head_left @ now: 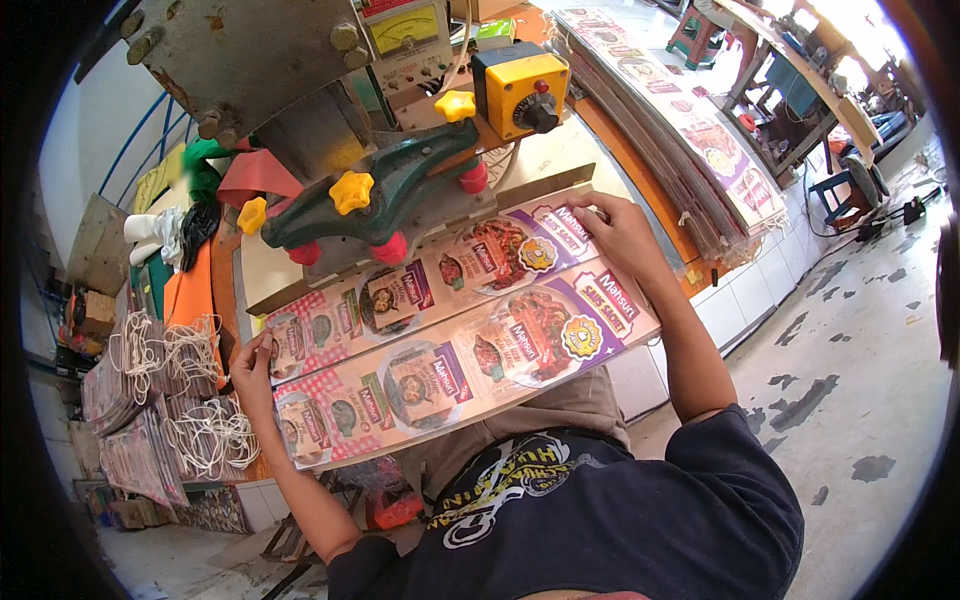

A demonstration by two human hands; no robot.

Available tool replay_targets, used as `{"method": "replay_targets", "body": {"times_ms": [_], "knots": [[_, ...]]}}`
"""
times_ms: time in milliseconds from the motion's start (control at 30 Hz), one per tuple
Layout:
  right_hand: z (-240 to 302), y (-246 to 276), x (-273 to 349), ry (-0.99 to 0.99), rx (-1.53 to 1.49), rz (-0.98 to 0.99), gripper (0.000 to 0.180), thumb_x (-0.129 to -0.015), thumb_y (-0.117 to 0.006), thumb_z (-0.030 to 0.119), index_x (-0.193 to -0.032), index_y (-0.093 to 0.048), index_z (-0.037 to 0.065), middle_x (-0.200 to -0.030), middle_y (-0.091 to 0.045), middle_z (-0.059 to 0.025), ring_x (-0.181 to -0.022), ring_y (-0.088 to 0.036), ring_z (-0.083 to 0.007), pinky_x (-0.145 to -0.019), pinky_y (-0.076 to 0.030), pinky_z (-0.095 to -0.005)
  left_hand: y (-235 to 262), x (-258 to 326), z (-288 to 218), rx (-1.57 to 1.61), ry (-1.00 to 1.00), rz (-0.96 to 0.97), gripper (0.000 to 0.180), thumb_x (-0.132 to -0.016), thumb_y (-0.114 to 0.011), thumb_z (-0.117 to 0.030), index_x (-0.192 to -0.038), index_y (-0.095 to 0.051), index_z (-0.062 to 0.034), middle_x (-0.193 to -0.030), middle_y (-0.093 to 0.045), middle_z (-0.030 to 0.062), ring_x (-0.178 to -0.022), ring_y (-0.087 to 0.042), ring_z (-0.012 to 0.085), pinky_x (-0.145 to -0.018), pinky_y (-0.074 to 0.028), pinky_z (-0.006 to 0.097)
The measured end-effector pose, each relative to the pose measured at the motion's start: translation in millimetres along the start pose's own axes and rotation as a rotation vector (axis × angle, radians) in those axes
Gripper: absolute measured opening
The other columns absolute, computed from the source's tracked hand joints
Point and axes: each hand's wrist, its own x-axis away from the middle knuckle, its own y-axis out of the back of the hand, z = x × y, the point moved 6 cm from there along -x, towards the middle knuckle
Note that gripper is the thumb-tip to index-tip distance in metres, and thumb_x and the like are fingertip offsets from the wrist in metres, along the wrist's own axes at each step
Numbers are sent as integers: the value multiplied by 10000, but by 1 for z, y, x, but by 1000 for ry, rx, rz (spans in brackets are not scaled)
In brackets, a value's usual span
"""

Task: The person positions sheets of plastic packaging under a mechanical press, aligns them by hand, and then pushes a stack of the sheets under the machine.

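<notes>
A long printed plastic banner strip [400, 292] with food pictures lies before me, along a metal bar of a press machine [385, 195]. My left hand [252, 362] pinches its left end. At its far right corner, my right hand [610, 230] grips the edge with bent fingers; the fingertips are partly hidden. Nearer to my body, a second printed strip [465, 385] of the same design lies alongside, its front edge above my lap. The machine has a dark green arm, yellow star knobs [351, 193] and red feet [388, 249] just beyond the strip.
A yellow control box [522, 92] with a black dial stands beyond the machine's arm. Stacked printed strips [690, 130] lie at the far right of the table. Bundles with white cords [210, 435] sit at the left, near orange cloth [190, 295]. A blue stool [845, 195] stands on the floor.
</notes>
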Motion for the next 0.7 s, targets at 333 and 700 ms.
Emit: {"method": "replay_targets", "body": {"times_ms": [333,700], "knots": [[-5,-2,-1,-44,-5,15,258,-946,-623,189,-1107,-698,2,-1051,-738,-148,-921,-705,-208,-832,-519,-320,0,-2,4,11,25,23,376,-965,-679,-240,-1203,-678,52,-901,-677,20,-783,-579,58,-714,-460,209],[-2,-2,-1,2,-21,-9,270,-950,-625,180,-1144,-695,6,-1012,-741,-149,-862,-695,-183,-795,-520,-308,4,-3,10,-10,40,30,361,-972,-667,-223,-1208,-675,50,-984,-705,56,-851,-614,81,-764,-480,219]]}}
